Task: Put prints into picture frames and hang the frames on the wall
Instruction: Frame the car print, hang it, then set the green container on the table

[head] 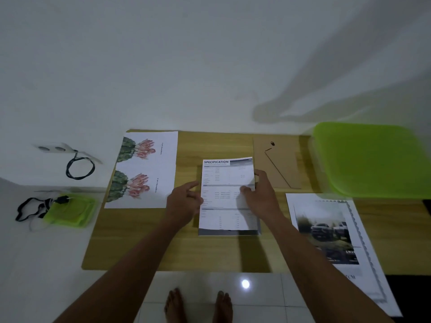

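Paper print: the specification sheet (227,194) lies flat mid-bench (210,252), seemingly on a frame whose dark edge shows just under its near end; I cannot tell the frame's make.
Handling: thin, light and floppy by the look of it; likely to crease if pinched hard and to slide on a smooth surface, so pressing and nudging should suit it better than gripping.
Where to hold: its two long edges, near the middle, for squaring it up.
Left hands: the left hand (184,201) is loosely open, fingertips at the sheet's left edge, gripping nothing.
Right hands: the right hand (261,194) is spread, fingers pressing flat on the sheet's right side, thumb by the edge; no closed grasp.
Backing board: brown card (277,166) with a hanger, just beyond the right hand; stiff, easy to lift by an edge.
Other prints: cactus-flower sheet (142,169) to the left, truck sheet (331,231) to the right overhanging the bench edge.
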A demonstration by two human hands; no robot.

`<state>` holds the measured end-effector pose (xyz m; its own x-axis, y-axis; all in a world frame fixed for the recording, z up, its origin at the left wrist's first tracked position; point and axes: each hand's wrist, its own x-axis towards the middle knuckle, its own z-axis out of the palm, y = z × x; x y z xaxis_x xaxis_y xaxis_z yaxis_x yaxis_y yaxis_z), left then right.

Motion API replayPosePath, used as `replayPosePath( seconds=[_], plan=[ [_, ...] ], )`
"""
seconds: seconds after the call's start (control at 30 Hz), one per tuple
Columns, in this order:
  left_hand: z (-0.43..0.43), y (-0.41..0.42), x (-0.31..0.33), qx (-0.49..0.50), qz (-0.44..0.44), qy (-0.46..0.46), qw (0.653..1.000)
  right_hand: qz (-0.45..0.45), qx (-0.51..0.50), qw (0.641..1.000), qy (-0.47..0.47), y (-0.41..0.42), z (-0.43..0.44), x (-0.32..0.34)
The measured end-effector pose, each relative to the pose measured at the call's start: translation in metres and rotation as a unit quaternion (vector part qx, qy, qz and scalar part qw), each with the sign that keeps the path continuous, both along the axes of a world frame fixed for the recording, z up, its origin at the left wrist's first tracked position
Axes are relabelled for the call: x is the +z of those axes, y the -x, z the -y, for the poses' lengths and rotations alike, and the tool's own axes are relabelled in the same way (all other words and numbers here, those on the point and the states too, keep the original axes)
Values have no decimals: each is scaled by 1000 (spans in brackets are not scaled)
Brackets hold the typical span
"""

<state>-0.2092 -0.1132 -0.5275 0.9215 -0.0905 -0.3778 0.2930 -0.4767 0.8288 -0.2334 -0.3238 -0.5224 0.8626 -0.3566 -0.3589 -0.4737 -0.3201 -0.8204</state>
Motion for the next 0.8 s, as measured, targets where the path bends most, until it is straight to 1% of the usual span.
replayPosePath(
  seconds=[0.07,0.2,0.3,0.4,0.57,0.67,0.8],
  plan=[
    [9,-2,-8,-28,45,-70,996,-20,14,999,45,-4,5,-13],
    [30,-7,-11,-61,103,-142,983,-28,42,991,122,-14,12,-36],
    [40,-10,-10,-79,111,-173,975,-44,53,986,153,-20,14,-45],
    [45,-11,-12,-83,114,-219,965,-59,84,973,208,-18,15,-45],
    [43,-11,-35,-109,123,-275,947,-56,172,928,326,-8,18,-45],
    [42,-11,-44,-164,109,-294,935,-52,235,904,352,-2,18,-49],
    [41,-10,-48,-194,106,-326,919,-34,255,900,353,3,18,-55]
  ],
)
